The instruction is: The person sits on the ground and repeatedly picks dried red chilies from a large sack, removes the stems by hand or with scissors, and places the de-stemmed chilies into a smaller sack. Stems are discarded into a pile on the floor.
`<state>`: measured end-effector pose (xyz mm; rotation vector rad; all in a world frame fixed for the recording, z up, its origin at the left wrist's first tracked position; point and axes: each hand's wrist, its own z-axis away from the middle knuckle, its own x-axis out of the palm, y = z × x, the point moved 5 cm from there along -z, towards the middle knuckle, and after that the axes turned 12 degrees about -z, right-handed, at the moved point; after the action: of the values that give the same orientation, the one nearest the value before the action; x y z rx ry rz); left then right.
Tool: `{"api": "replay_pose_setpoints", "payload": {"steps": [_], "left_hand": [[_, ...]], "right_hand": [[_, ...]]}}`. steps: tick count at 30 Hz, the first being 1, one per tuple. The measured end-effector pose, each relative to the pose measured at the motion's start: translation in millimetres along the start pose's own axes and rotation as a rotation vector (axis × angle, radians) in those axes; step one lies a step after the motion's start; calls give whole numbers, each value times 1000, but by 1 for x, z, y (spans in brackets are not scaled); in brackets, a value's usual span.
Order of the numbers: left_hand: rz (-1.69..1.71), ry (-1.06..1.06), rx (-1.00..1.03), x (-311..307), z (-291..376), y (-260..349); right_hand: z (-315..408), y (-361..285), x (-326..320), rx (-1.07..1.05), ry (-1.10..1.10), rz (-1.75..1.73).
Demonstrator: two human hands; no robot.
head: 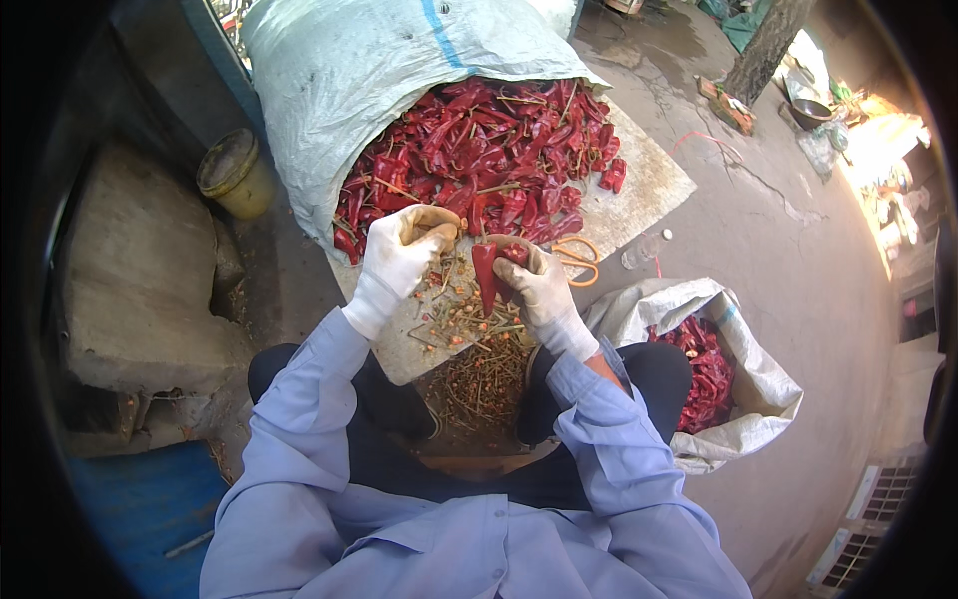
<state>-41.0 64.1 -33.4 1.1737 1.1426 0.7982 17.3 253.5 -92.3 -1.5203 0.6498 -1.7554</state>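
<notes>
My left hand [419, 236], in a stained white glove, has its thumb and fingers pinched together. A small orange pepper stem cap [463, 223] shows at its fingertips. To its right, my gloved right hand [535, 281] grips red dried chili peppers [485, 273], one hanging with its tip down. Both hands are above a pale board [400, 341] strewn with cut stems and caps [468, 314]. Just beyond them, a heap of red chili peppers [479, 150] spills from a large white woven sack [322, 112]. Orange-handled scissors [587, 260] lie beside my right hand, their blades hidden.
An open white sack [771, 412] holding red peppers [703, 374] stands by my right knee. More stems [486, 382] cover the ground between my feet. A lidded yellow bucket [243, 180] and a concrete block [142, 277] are at left. A clear bottle [642, 251] lies beyond the board.
</notes>
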Motion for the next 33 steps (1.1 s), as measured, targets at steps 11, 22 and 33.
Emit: {"api": "replay_pose_setpoints", "payload": {"steps": [11, 22, 33], "left_hand": [[-12, -115, 11, 18, 5, 9], [39, -150, -82, 28, 15, -1], [218, -288, -342, 29, 14, -18]], "right_hand": [[1, 5, 14, -24, -132, 310], [12, 13, 23, 42, -94, 610], [14, -4, 24, -456, -319, 1096]]}}
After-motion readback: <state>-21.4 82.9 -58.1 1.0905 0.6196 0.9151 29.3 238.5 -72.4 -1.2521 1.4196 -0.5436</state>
